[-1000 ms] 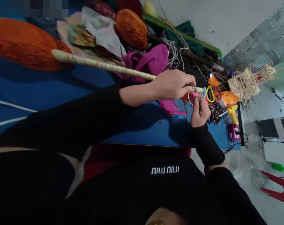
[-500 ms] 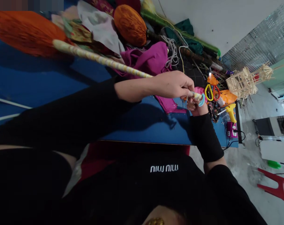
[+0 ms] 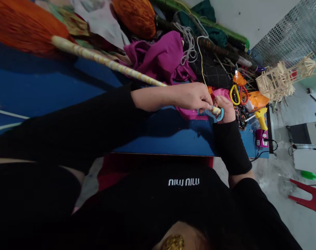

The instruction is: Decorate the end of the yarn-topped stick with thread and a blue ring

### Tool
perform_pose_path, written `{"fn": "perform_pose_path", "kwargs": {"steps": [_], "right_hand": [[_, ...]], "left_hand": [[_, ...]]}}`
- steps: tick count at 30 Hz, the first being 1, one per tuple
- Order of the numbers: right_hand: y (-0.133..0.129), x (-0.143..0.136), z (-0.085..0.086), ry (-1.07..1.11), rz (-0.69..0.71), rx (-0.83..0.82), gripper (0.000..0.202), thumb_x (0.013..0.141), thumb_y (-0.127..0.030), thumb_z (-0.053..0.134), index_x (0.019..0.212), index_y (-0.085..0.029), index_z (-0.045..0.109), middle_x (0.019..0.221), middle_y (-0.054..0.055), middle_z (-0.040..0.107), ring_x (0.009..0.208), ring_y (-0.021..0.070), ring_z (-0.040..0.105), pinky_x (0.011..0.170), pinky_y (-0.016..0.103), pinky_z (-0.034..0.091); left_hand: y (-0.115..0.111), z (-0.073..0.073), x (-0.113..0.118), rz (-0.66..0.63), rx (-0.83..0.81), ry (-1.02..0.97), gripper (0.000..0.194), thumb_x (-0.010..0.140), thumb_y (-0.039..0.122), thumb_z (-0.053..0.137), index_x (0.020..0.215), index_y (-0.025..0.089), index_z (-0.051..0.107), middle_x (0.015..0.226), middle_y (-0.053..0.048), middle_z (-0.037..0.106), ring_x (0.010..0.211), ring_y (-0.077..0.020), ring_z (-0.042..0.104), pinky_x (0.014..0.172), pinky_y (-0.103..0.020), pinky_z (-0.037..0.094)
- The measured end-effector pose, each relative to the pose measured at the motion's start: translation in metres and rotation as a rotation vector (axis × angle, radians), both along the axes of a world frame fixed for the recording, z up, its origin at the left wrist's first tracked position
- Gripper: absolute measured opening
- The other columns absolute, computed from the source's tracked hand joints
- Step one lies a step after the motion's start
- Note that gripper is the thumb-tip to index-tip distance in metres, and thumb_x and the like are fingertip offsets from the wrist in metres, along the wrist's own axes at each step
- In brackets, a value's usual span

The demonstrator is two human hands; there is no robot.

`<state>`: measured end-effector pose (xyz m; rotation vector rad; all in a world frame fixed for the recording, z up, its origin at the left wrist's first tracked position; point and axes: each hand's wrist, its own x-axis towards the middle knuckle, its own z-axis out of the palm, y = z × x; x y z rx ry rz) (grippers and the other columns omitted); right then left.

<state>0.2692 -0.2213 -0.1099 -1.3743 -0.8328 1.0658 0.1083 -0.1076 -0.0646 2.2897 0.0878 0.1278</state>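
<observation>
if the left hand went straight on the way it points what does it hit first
Probably the right hand, just past the left hand near one end of the wrapped stick; depth is unclear.

Got a long, slim rod (image 3: 108, 63) spiral-wrapped in pale yellow-and-white strip, tapering rightward. Held slantwise over the blue tabletop (image 3: 173, 139), low toward the right of view, partly covered there. Showing a smooth light-blue ring (image 3: 220, 115) at narrow tip. Thick end overlapping an orange cloth bundle (image 3: 24, 26); can't tell if joined.

Wrapped pole (image 3: 113, 65) partly behind left hand (image 3: 196, 96)
</observation>
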Motion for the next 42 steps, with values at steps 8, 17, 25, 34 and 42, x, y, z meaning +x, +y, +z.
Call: {"fn": "perform_pose_path", "kwargs": {"steps": [8, 17, 25, 34, 42], "right_hand": [[-0.001, -0.003, -0.003, -0.099, 0.062, 0.119, 0.057, 0.074, -0.069, 0.079, 0.059, -0.022, 0.049, 0.052, -0.007, 0.043, 0.048, 0.0072, 0.037, 0.046, 0.023, 0.032], [-0.005, 0.009, 0.005, -1.057, -0.104, 0.525, 0.051, 0.102, -0.058, 0.051, 0.067, -0.021, 0.056, 0.063, -0.002, 0.051, 0.062, 0.0118, 0.049, 0.063, 0.028, 0.040], [-0.024, 0.004, 0.016, -1.637, -0.346, 0.497, 0.034, 0.104, -0.046, 0.053, 0.093, -0.021, 0.073, 0.078, 0.004, 0.068, 0.067, 0.0136, 0.060, 0.064, 0.027, 0.043], [-0.028, -0.005, 0.016, -1.673, -0.490, 0.476, 0.026, 0.105, -0.036, 0.051, 0.097, -0.020, 0.070, 0.082, 0.004, 0.074, 0.069, 0.0122, 0.066, 0.060, 0.023, 0.045], [-0.030, -0.018, 0.015, -1.484, -0.420, 0.498, 0.029, 0.106, -0.035, 0.051, 0.087, -0.019, 0.067, 0.071, 0.000, 0.071, 0.062, 0.0095, 0.065, 0.062, 0.020, 0.048]], "left_hand": [[0.002, -0.005, 0.000, -0.051, -0.025, -0.002, 0.030, 0.088, 0.030, 0.056, 0.068, 0.016, 0.073, 0.058, -0.001, 0.063, 0.058, -0.0125, 0.054, 0.066, -0.026, 0.038], [-0.001, -0.001, 0.004, 0.108, 0.033, 0.032, 0.020, 0.086, 0.024, 0.055, 0.085, 0.018, 0.075, 0.067, 0.001, 0.071, 0.058, -0.0114, 0.060, 0.062, -0.023, 0.038], [-0.010, 0.006, 0.003, 0.358, 0.347, 0.014, 0.035, 0.095, 0.033, 0.050, 0.115, 0.024, 0.076, 0.101, -0.001, 0.080, 0.089, -0.0182, 0.072, 0.067, -0.026, 0.038], [-0.017, 0.007, 0.001, 0.492, 0.443, -0.028, 0.039, 0.100, 0.035, 0.045, 0.126, 0.023, 0.072, 0.107, -0.005, 0.081, 0.095, -0.0233, 0.074, 0.070, -0.030, 0.042], [-0.017, -0.010, 0.007, 0.520, 0.497, -0.142, 0.034, 0.100, 0.035, 0.047, 0.119, 0.024, 0.073, 0.107, -0.004, 0.081, 0.090, -0.0201, 0.074, 0.065, -0.027, 0.040]]}}
